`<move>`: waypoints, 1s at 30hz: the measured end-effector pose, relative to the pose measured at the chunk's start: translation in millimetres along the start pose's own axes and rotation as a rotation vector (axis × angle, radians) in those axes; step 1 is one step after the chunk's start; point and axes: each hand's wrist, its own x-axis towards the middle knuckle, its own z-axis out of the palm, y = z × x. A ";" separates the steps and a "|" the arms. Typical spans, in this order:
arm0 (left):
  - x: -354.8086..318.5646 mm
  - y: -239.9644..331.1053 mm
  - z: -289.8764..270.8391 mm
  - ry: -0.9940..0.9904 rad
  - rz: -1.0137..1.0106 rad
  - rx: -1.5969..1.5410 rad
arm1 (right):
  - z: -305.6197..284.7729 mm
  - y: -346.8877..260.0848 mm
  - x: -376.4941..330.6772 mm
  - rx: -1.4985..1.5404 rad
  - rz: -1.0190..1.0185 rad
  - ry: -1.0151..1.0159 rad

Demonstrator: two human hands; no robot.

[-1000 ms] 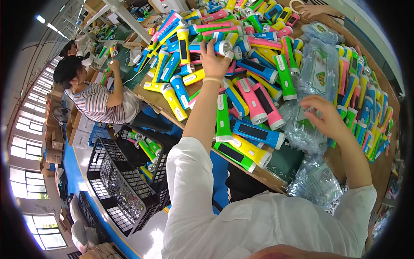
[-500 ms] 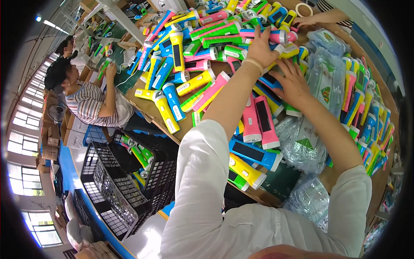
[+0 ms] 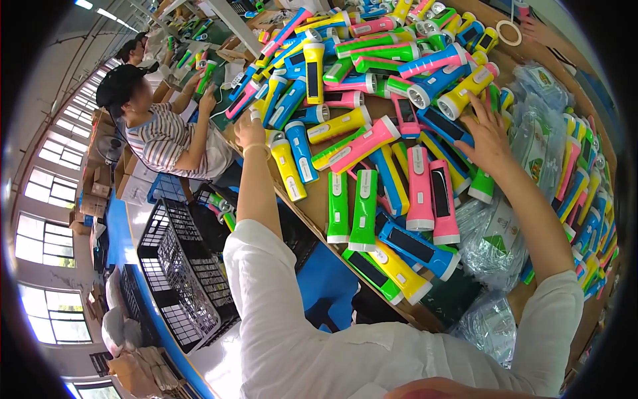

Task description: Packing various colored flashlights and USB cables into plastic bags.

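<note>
My left hand (image 3: 251,131), a pale band at its wrist, is at the pile's left edge. Its fingers curl over the body of a yellow flashlight (image 3: 274,137), whose white-rimmed head shows beside the hand. My right hand (image 3: 488,138) has its fingers spread over the pile, between a blue flashlight with a dark panel (image 3: 444,125) and a yellow flashlight (image 3: 468,90). A pink-and-yellow flashlight (image 3: 357,144) lies between the hands. Nearer me, two green flashlights (image 3: 363,209) lie side by side, left of a pink flashlight (image 3: 419,189).
Clear plastic bags (image 3: 531,143) lie on the right, with upright flashlights (image 3: 585,193) beyond them. A black crate (image 3: 176,279) stands at lower left. A co-worker (image 3: 156,133) in a striped top holds a green flashlight. Another person's hand (image 3: 535,32) and a tape ring (image 3: 510,32) are at upper right.
My left hand has moved from the pile's middle to the yellow flashlight at its left edge. My right hand has stayed over the pile. Two green flashlights have come into full view.
</note>
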 end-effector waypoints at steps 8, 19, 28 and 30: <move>11.5 4.7 61.5 -0.219 0.101 -0.025 | -6.3 -13.9 6.8 0.026 -0.107 0.247; -20.9 1.2 24.3 -0.301 0.049 -0.510 | 22.9 -168.1 41.1 0.280 -0.593 -0.225; -73.8 30.2 -1.1 -0.433 -0.474 -0.870 | 45.9 -187.8 136.0 -0.118 -0.507 -0.654; -77.8 19.2 -12.5 -0.550 -0.429 -0.884 | 44.2 -200.7 142.0 -0.290 -0.502 -0.658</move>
